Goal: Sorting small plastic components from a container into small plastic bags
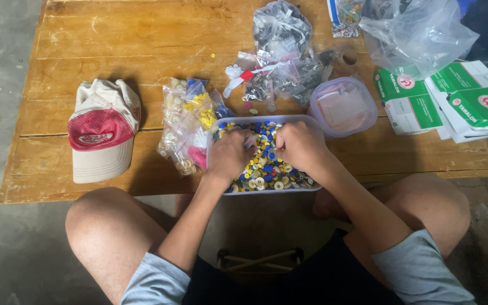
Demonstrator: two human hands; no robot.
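Observation:
A clear plastic tub [266, 119] at the near edge of a low wooden table [142, 39] is full of small round pieces [266, 172] in blue, yellow, white and grey. Both my hands are down inside it. My left hand [231, 153] rests knuckles-up on the pieces at the tub's left, fingers curled. My right hand [300, 146] is curled over the pieces at the right, fingertips pinched together near the middle. Whether either hand holds a piece is hidden under the fingers.
Left of the tub lie small clear bags [184, 124] of white, yellow and pink pieces, and a red-and-cream cap [103, 131]. Behind are bags of dark parts [280, 53], a tub lid [343, 106], a large clear bag [419, 31] and green-and-white boxes [447, 99]. My bare knees flank the table edge.

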